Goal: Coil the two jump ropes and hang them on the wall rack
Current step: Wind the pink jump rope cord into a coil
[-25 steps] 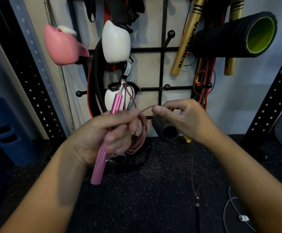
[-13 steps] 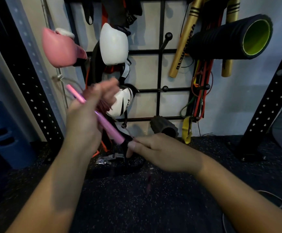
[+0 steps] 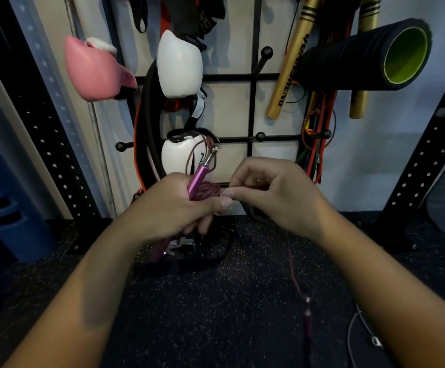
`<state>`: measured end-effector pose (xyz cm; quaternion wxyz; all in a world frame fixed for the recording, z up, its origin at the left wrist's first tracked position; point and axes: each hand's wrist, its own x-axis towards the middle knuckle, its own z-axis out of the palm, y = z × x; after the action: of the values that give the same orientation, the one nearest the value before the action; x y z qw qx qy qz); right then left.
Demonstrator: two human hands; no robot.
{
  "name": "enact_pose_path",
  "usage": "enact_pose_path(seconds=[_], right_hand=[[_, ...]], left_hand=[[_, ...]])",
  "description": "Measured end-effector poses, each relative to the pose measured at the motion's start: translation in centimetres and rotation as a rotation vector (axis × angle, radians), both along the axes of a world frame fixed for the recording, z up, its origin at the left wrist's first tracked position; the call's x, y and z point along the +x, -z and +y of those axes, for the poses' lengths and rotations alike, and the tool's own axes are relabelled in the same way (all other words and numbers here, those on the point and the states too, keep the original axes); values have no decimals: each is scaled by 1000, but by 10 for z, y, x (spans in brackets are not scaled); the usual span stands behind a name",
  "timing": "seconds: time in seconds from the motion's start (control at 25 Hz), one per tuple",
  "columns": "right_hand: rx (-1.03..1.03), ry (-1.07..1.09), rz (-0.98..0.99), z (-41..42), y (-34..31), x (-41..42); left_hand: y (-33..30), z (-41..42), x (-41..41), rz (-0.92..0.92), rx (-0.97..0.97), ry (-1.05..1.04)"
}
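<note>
Down before the wall rack (image 3: 254, 107), the left hand (image 3: 168, 208) grips the pink handle (image 3: 198, 179) with the wound cord (image 3: 208, 191), likely to keep the loops together, while the right hand (image 3: 274, 192) pinches the next strand. The far handle (image 3: 307, 312) dangles blurred; a pale second rope (image 3: 354, 330) runs off frame.

left grip (image 3: 178, 205) clenched, right grip (image 3: 274, 192) pinching

The left hand (image 3: 174, 205) has swung the pink handle (image 3: 198, 179) back upright (tip toward the rack), and the right hand (image 3: 274, 192) rose from below to pinch the cord (image 3: 207, 191) beside it.
</note>
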<state>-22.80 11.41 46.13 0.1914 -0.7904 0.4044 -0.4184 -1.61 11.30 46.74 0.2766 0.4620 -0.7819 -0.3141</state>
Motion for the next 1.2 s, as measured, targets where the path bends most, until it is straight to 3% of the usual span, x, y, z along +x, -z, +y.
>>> enact_pose_path(seconds=[0.12,0.28,0.52,0.68,0.84,0.92,1.04,1.16,1.2], right_hand=[[6,-2,-3,-3,-3,-6],[62,-25,-19,-2,-6,-11],[184,-12,-31,-11,-3,-22],[221,-29,-56,-16,4,-22],[254,-34,-114,-19,6,-16],[228,-29,-176,-16,8,-8],[283,-11,-170,-13,25,-1],[506,-22,74,-10,50,8],[508,-14,196,-9,56,12]], left_hand=[[0,3,-6,121,95,80],[-3,5,-2,158,54,61],[-2,6,-5,478,144,28],[5,6,-10,462,192,65],[9,5,-7,560,310,123],[7,8,-6,707,377,195],[-6,19,-18,1105,438,245],[-16,15,-24,1532,384,173],[-16,11,-23,1557,320,145]])
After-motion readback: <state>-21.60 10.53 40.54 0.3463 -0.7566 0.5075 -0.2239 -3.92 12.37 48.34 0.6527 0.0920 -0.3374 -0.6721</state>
